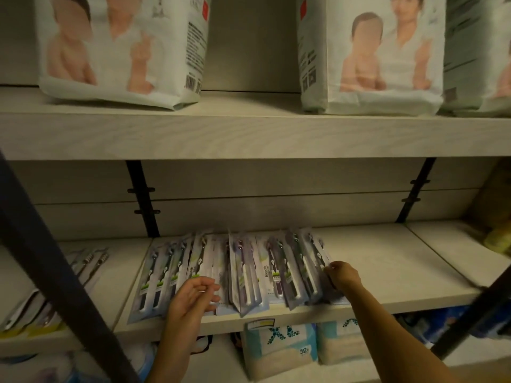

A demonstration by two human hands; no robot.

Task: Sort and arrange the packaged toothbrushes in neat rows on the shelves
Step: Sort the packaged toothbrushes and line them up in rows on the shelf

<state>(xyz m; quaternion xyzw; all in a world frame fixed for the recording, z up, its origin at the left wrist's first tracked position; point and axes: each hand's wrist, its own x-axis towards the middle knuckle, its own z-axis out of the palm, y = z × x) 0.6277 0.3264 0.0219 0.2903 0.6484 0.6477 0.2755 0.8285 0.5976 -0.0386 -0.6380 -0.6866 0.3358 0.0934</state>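
Note:
Several packaged toothbrushes [243, 272] lie overlapping in a fanned row on the middle shelf [387, 261], heads toward the back wall. My left hand [193, 297] hovers over the left-centre packs near the shelf's front edge, fingers loosely curled; it holds nothing that I can see. My right hand [341, 275] pinches the right edge of the rightmost pack [318, 261]. A second group of toothbrush packs [85, 266] lies on the neighbouring shelf board at the left.
Large nappy packs [121, 51] [370, 56] stand on the upper shelf. Wrapped packs [279, 346] sit below. A dark diagonal post [55, 272] crosses the left foreground and another [475, 310] the right. The shelf board right of the toothbrushes is bare.

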